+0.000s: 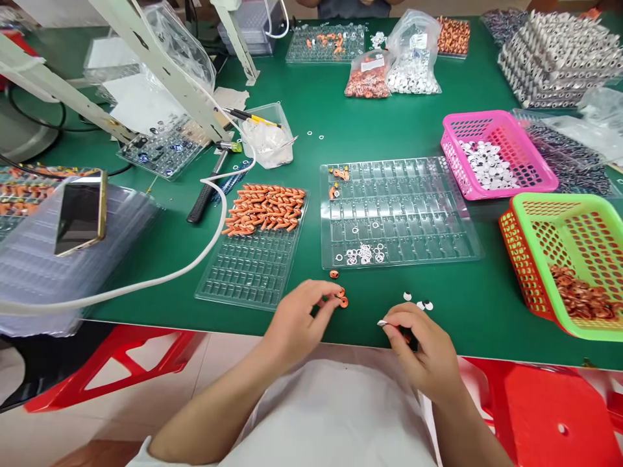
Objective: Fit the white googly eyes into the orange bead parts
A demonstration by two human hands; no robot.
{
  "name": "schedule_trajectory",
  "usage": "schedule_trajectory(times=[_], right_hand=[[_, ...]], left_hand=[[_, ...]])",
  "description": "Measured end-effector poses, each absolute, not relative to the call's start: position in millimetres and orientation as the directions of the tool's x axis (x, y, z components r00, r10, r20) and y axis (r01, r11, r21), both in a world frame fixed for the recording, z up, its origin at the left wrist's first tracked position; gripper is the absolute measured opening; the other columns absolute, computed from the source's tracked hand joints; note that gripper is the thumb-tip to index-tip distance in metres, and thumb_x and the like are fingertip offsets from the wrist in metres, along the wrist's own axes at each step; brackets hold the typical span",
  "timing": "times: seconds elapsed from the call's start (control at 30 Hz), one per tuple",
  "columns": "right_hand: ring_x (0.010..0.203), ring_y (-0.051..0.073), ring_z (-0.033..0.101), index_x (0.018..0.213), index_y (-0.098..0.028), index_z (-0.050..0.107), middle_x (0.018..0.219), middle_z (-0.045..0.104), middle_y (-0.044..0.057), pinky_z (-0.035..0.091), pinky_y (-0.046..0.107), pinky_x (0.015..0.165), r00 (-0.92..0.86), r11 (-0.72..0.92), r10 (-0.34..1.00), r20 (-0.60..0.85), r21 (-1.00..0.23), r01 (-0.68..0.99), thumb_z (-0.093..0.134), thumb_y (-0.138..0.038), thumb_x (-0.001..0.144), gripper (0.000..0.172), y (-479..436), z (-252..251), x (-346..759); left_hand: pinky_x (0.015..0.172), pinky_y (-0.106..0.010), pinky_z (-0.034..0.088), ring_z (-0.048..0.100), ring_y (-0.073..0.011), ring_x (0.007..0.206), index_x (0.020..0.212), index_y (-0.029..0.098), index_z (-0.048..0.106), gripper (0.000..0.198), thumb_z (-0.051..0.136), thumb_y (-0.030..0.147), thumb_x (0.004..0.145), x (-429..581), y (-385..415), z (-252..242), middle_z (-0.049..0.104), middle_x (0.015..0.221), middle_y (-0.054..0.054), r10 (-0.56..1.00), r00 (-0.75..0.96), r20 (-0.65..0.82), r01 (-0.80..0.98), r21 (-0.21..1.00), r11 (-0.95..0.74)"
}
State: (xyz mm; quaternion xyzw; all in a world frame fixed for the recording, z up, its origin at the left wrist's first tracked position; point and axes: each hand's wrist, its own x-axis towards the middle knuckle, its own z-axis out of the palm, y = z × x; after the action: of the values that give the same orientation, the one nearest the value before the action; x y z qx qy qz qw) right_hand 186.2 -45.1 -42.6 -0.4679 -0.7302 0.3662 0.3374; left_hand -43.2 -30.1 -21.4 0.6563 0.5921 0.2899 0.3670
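- Green table (379,130) across the frame, and the action sits at its near edge, lower centre.
- Big tray (418,227), right of centre: white rings (365,253) heaped near its lower left corner, most pockets bare.
- Green basket (579,240) at far right, pink basket (452,155) just above it, orange parts in one, white discs in the other.
- Here's the left hand (302,314), lower centre: thumb and forefinger close together at two orange pieces (344,302); gripped or merely touched, I can't tell.
- And the right hand (428,350), lower right of centre, thumb and forefinger pinching a small white piece (382,323), clear of the table's loose discs (420,305).
- The step looks like readying small parts, one kind per hand; the two aren't joined.
- The next move, I'd judge, calls for a sure left pinch and careful lining-up: pieces this tiny could easily slip.
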Motion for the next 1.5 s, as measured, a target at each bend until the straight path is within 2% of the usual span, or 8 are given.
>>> schedule_trajectory(times=[0.07,0.2,0.53,0.7,0.83,0.97,1.3,1.5], right_hand=[[0.074,0.016,0.059,0.095,-0.023,0.057,0.089,0.062,0.004,0.045,0.029,0.061,-0.306,0.267,0.942,0.138,-0.859,0.437,0.053,-0.012,0.09,0.013,-43,-41,190],[0.074,0.016,0.058,0.095,-0.023,0.057,0.089,0.062,0.004,0.044,0.029,0.062,-0.299,0.251,0.945,0.131,-0.877,0.41,0.053,-0.013,0.09,0.012,-42,-40,191],[0.072,0.013,0.054,0.089,-0.02,0.056,0.087,0.061,0.003,0.043,0.026,0.064,-0.292,0.151,0.954,0.069,-0.952,0.266,0.051,-0.019,0.092,0.006,-39,-30,178],[0.077,0.014,0.057,0.088,-0.02,0.057,0.086,0.061,0.003,0.045,0.027,0.069,-0.261,0.084,0.965,0.035,-0.98,0.181,0.051,-0.024,0.094,0.01,-42,-29,186],[0.081,0.016,0.058,0.089,-0.022,0.057,0.088,0.06,0.004,0.046,0.029,0.073,-0.205,0.02,0.979,-0.007,-0.991,0.13,0.05,-0.025,0.095,0.01,-48,-38,202],[0.082,0.018,0.059,0.088,-0.022,0.059,0.088,0.061,0.005,0.048,0.029,0.071,-0.209,-0.033,0.976,-0.061,-0.991,0.133,0.052,-0.026,0.094,0.01,-52,-46,207],[0.078,0.017,0.058,0.087,-0.022,0.059,0.086,0.061,0.004,0.046,0.03,0.067,-0.298,0.003,0.954,-0.041,-0.99,0.144,0.054,-0.023,0.093,0.008,-46,-41,187],[0.083,0.018,0.06,0.089,-0.022,0.058,0.092,0.062,0.006,0.049,0.031,0.07,-0.291,0.023,0.957,-0.023,-0.988,0.154,0.053,-0.021,0.093,0.007,-48,-43,186]], left_hand=[[0.083,-0.035,0.054,0.063,-0.0215,0.101,0.1,0.02,0.067,0.015,0.055,0.021,0.091,-51,-22,-22,0.069,0.105,-0.008,0.99,0.137,0.03,0.658,0.744,-0.113],[0.085,-0.035,0.053,0.061,-0.0223,0.105,0.096,0.022,0.068,0.013,0.056,0.023,0.092,-51,-15,-23,0.066,0.101,-0.007,0.974,0.225,0.01,0.707,0.686,-0.17],[0.086,-0.031,0.055,0.065,-0.0188,0.096,0.114,0.028,0.062,0.025,0.06,0.024,0.089,-35,-18,-14,0.067,0.107,-0.004,0.892,0.451,0.043,0.498,0.817,-0.291],[0.106,-0.045,0.042,0.064,-0.0182,0.093,0.115,0.027,0.063,0.026,0.057,0.019,0.09,-32,-15,-18,0.068,0.098,-0.003,0.87,0.468,0.157,0.529,0.738,-0.418],[0.09,-0.038,0.052,0.06,-0.0235,0.107,0.109,0.023,0.065,0.021,0.058,0.024,0.089,-48,-13,-16,0.065,0.104,-0.006,0.933,0.361,0.003,0.705,0.654,-0.275],[0.084,-0.036,0.053,0.063,-0.0222,0.096,0.108,0.023,0.064,0.022,0.062,0.023,0.086,-58,-18,-13,0.065,0.105,-0.005,0.939,0.317,-0.133,0.783,0.596,-0.18],[0.079,-0.033,0.051,0.062,-0.0204,0.091,0.097,0.022,0.068,0.013,0.058,0.022,0.089,-59,-18,-24,0.067,0.095,-0.005,0.931,0.345,-0.121,0.763,0.613,-0.204],[0.066,-0.027,0.05,0.063,-0.0176,0.078,0.089,0.02,0.067,0.008,0.06,0.024,0.086,-59,-19,-24,0.069,0.084,-0.003,0.952,0.294,-0.084,0.759,0.626,-0.179]])
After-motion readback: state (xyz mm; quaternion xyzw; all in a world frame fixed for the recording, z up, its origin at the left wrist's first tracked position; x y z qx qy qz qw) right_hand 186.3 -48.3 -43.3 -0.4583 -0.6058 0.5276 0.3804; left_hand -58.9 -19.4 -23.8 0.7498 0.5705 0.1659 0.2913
